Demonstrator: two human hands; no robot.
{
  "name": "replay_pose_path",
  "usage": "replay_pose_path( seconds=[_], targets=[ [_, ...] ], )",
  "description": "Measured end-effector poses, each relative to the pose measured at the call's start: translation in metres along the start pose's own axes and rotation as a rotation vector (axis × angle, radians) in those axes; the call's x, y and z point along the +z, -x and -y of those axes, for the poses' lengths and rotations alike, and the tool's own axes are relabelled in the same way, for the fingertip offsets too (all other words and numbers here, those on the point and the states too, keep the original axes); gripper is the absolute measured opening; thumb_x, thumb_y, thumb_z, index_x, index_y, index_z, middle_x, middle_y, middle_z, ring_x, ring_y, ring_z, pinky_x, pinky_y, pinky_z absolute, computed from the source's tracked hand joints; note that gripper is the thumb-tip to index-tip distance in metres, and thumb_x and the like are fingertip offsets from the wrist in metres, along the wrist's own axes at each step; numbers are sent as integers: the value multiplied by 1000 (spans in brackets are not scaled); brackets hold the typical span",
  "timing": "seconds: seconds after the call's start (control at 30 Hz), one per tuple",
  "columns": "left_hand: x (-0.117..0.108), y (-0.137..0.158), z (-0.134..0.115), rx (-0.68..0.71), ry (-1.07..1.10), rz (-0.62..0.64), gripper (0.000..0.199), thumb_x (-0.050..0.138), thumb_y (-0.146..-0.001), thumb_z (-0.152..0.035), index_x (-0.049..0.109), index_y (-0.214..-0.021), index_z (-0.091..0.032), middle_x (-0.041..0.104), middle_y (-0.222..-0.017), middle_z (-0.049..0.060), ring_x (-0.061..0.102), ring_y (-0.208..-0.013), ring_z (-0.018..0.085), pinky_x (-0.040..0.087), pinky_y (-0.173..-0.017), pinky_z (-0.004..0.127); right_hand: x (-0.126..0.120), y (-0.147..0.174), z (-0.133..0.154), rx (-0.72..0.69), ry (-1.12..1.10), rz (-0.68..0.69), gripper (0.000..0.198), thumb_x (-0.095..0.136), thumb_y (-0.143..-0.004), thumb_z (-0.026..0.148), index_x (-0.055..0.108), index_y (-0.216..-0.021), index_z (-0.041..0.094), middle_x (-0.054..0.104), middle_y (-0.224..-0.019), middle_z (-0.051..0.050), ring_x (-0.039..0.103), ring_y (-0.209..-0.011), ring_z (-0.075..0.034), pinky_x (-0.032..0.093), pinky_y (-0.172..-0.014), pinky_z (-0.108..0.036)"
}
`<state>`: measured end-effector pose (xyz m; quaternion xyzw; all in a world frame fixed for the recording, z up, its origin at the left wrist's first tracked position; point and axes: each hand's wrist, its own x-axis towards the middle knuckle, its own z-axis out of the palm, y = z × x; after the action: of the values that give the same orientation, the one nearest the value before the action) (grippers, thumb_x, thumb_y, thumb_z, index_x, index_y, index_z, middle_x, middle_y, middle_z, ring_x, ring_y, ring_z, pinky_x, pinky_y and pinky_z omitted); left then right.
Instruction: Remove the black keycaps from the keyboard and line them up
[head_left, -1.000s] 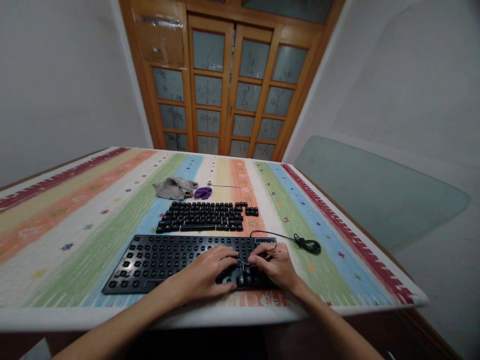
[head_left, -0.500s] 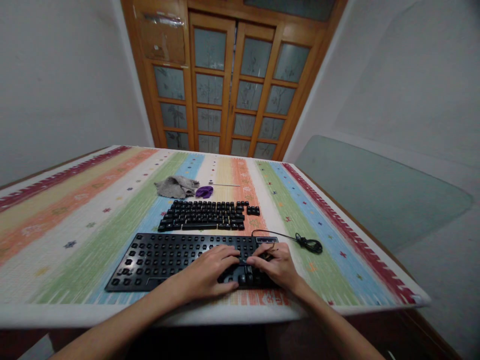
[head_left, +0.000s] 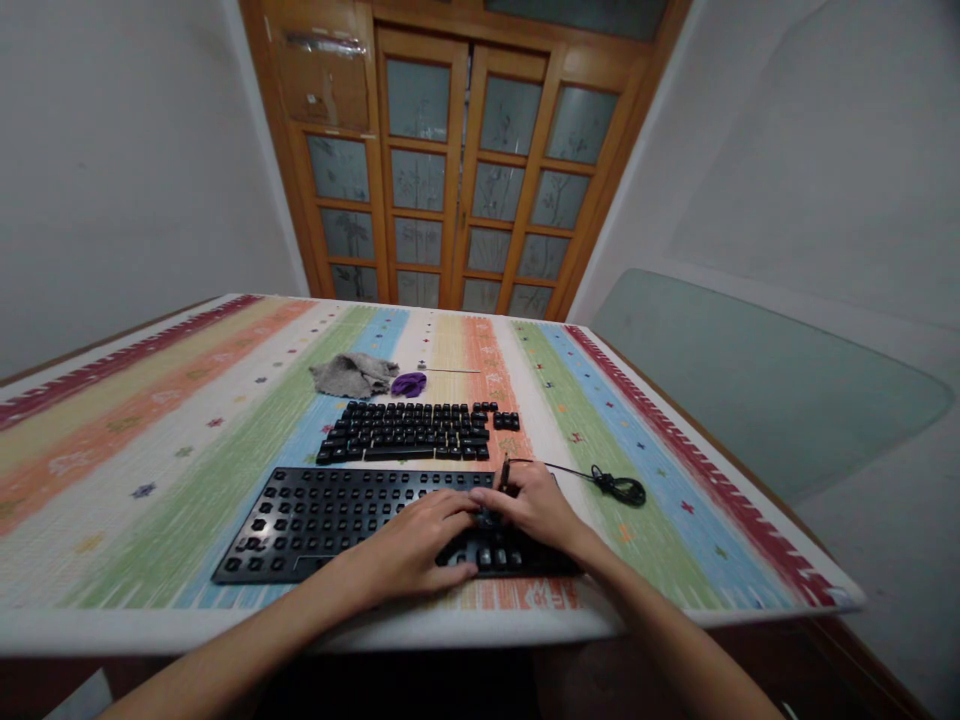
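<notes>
A black keyboard (head_left: 322,510) lies at the front of the table, with bare switch posts over its left and middle; a few keycaps sit at its lower right. My left hand (head_left: 431,535) rests flat on it, fingers stretched and thumb apart. Closed over the keyboard's right part, my right hand (head_left: 536,505) grips a thin dark tool (head_left: 505,472) that stands upright between the fingers; its lower end is hidden. The fingertips of both hands nearly meet. Behind the keyboard, loose black keycaps (head_left: 412,430) are laid out in rows.
Farther back lie a grey cloth (head_left: 352,375), a purple bundle (head_left: 409,384) and a thin rod (head_left: 450,371). A coiled black cable (head_left: 619,487) runs off to the right. The striped tablecloth (head_left: 187,480) reaches the table's front edge.
My right hand has shifted slightly left and up, and the tool in it has turned from slanted to upright. More keycaps show at the keyboard's lower right. My left hand stays put.
</notes>
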<state>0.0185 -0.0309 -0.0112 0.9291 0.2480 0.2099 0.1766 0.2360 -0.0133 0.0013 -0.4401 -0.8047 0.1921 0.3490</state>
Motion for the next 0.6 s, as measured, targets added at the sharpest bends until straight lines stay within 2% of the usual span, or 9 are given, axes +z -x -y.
replay_pose_path(
  seconds=[0.2,0.33,0.47,0.6],
  targets=[
    [-1,-2,3,0,11,12,34,67,-83,-32,60,-114,-18,61,-122,11,56,-114,27,46,-102,42,-3,-9,-6,231,-237,147,53,59,-87,58,61,-55,16,56,-40,2,50,-34,-10,34,-36,-20],
    [-10,-11,-2,-68,92,-4,34,66,-86,-35,60,-115,-18,63,-119,11,58,-112,26,46,-100,42,-16,-11,-3,162,-211,52,53,62,-86,57,58,-52,16,57,-41,1,50,-36,-9,35,-37,-20],
    [-17,-28,-7,-143,285,-72,44,70,-85,-34,54,-123,-21,64,-122,9,60,-111,24,46,-100,41,-27,-13,0,66,-267,19,49,62,-86,55,63,-57,16,60,-46,0,51,-38,-9,38,-39,-20],
    [-17,-46,-8,-187,451,-131,45,75,-79,-31,55,-118,-20,69,-107,6,65,-98,21,50,-90,37,-33,-15,0,24,-340,-30,48,63,-84,56,67,-61,15,62,-49,-2,53,-40,-10,40,-40,-20]
  ],
)
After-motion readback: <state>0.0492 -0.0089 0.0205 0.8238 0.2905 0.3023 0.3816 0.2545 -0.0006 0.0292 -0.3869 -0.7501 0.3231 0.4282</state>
